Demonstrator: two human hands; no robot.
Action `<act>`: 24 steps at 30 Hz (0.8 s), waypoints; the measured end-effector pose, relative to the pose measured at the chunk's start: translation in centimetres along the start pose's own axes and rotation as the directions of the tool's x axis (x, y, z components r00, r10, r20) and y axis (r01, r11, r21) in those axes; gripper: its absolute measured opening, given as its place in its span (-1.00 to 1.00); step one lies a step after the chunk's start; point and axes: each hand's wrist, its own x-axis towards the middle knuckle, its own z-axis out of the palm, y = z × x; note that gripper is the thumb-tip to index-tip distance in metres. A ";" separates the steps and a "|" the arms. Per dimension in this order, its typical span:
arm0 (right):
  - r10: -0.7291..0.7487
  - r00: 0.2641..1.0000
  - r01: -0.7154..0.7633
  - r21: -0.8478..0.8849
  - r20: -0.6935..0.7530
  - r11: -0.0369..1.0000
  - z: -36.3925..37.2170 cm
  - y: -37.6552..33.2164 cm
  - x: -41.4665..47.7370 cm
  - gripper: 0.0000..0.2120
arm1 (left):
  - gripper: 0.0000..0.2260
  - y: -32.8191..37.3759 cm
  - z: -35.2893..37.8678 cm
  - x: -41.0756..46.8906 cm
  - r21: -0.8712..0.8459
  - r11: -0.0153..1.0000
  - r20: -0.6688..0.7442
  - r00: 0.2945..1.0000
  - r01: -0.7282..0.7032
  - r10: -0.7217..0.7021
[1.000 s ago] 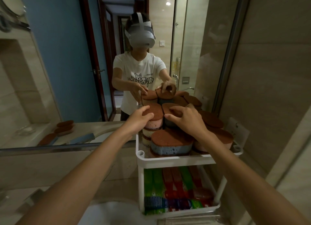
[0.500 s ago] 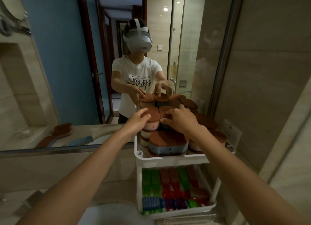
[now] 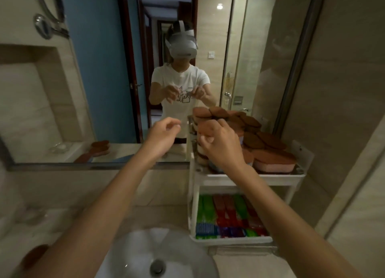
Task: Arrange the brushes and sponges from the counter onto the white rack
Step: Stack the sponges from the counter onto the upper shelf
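The white rack (image 3: 250,179) stands on the counter against the mirror, right of centre. Its top shelf is packed with stacked brown-topped sponges (image 3: 275,159), pink and blue underneath. Its lower shelf holds a row of green, red and blue brushes (image 3: 227,217). My right hand (image 3: 220,144) hovers in front of the left sponge stack, fingers loosely curled, holding nothing. My left hand (image 3: 164,136) is raised just left of the rack, empty too, fingers half curled. One brown sponge (image 3: 34,257) lies on the counter at the bottom left, blurred.
A round white sink (image 3: 154,254) sits below my arms, just left of the rack. The wall mirror (image 3: 104,90) reflects me and more sponges on the counter's left end. A tiled wall closes the right side. A small round mirror (image 3: 42,26) hangs at the top left.
Both hands have come off the sponge stacks and lifted back, the left one moving left of the rack. My view has swung left and down, bringing in the sink.
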 end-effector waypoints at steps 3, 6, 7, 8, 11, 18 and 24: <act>-0.047 0.992 0.022 0.216 0.114 0.976 2.7 -4.9 -3.2 -0.70 | -0.79 -3.7 -3.7 -4.3 -0.002 0.999 -0.128 0.991 0.036 -0.036; -0.075 0.955 -0.031 0.349 0.286 0.937 7.0 -9.8 -7.4 -0.74 | -0.86 -9.8 -7.4 -10.3 -0.040 0.987 -0.225 0.961 0.155 -0.160; -0.083 0.937 -0.054 0.376 0.340 0.925 8.5 -11.3 -9.0 -0.75 | -0.86 -11.9 -8.4 -12.2 -0.039 0.973 -0.257 0.939 0.226 -0.228; -0.096 0.908 -0.084 0.402 0.407 0.912 10.4 -13.2 -10.9 -0.76 | -0.84 -14.5 -9.8 -14.6 -0.033 0.950 -0.292 0.907 0.309 -0.305; -0.135 0.803 -0.155 0.421 0.580 0.894 15.2 -17.3 -16.1 -0.76 | -0.81 -20.4 -12.8 -20.6 -0.004 0.864 -0.311 0.820 0.504 -0.480; -0.223 0.485 -0.167 0.340 0.845 0.926 24.1 -24.5 -26.1 -0.71 | -0.73 -30.5 -20.0 -31.1 0.162 0.611 -0.368 0.622 0.775 -0.691; -0.345 0.240 0.101 0.330 0.908 0.939 30.7 -30.0 -30.8 -0.48 | -0.70 -36.6 -25.4 -35.2 0.130 0.469 -0.434 0.475 0.874 -0.765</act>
